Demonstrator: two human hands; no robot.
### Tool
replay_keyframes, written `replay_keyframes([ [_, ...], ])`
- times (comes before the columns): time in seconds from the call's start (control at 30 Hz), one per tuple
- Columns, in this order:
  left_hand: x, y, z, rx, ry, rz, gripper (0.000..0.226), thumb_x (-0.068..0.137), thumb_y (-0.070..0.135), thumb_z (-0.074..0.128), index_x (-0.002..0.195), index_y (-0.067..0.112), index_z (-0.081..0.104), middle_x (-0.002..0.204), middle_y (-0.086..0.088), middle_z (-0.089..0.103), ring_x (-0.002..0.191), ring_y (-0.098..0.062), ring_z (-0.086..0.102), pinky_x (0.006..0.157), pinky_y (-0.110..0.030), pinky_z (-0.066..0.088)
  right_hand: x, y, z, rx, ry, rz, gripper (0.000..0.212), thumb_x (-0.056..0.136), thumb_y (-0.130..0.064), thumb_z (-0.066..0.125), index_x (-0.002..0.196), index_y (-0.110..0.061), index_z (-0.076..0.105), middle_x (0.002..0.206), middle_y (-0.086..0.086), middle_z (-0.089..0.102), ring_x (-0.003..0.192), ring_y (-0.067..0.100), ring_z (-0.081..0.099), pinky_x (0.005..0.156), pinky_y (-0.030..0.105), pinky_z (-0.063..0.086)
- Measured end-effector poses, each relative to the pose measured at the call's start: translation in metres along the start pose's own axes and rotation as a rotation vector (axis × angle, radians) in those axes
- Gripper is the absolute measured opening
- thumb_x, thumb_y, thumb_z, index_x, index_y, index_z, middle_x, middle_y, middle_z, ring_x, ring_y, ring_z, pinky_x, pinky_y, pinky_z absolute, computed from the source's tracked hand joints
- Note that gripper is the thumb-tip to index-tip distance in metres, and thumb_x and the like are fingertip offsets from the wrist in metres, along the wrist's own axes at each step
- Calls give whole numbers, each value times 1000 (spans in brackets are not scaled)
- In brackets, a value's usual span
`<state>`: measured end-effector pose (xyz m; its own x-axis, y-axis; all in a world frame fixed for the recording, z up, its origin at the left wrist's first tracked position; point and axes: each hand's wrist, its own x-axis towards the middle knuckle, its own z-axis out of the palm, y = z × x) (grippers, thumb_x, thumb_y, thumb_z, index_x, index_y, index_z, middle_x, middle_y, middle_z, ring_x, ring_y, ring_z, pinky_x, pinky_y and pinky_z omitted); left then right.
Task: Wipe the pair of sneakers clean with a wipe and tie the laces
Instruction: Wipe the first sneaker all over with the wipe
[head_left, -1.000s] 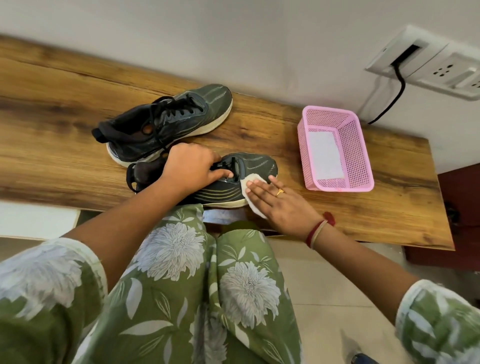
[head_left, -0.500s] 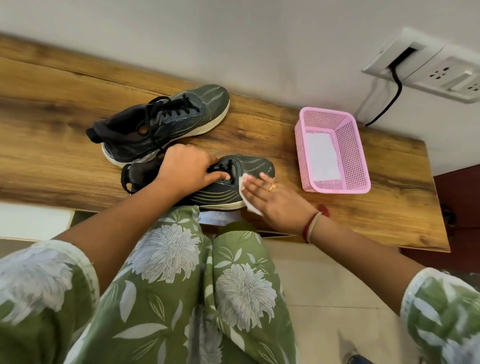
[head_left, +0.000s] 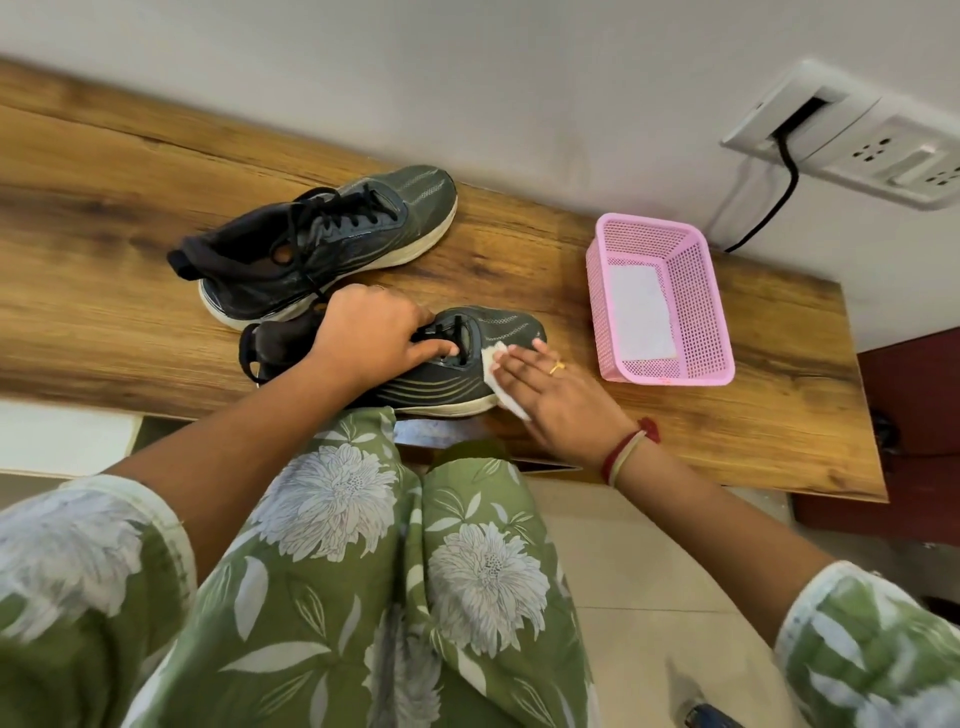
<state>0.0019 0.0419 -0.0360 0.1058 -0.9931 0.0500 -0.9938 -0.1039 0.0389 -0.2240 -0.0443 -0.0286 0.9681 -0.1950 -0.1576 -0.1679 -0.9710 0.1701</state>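
Now the flat right hand (head_left: 561, 400) slides the wipe (head_left: 489, 361) up the near sneaker (head_left: 441, 382) toe. The left hand (head_left: 369, 338) clamps its laces (head_left: 448, 332); wiping's unfinished

The left hand (head_left: 371, 338) covers the middle of the near sneaker (head_left: 498, 332), hiding its opening and most of its laces. The wipe (head_left: 491, 359) lies mostly under the fingers (head_left: 522, 364) of the right hand (head_left: 563, 402); only two white corners show. The desk (head_left: 104, 234) runs off the left edge, the socket panel (head_left: 883, 150) off the right. A dark object (head_left: 706, 719) at the bottom edge is cut too short to identify
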Motion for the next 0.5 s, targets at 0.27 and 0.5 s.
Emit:
replay_keyframes([
  [0.27,0,-1,6,-6,28,7,75,76,77,23,106,26,69,82,-2,69,80,-24,65,61,-31,42,-1,4,-1,-1,10,-17,51,84,-27,35,122,-3,61,124,15,61,119,31,55,106,48,29],
  [0.5,0,-1,10,-39,53,13,79,74,77,20,107,25,70,82,-2,68,81,-25,65,62,-32,45,-6,-4,-1,138,37,42,48,85,-28,36,119,-6,63,118,11,65,113,27,59,105,41,35],
])
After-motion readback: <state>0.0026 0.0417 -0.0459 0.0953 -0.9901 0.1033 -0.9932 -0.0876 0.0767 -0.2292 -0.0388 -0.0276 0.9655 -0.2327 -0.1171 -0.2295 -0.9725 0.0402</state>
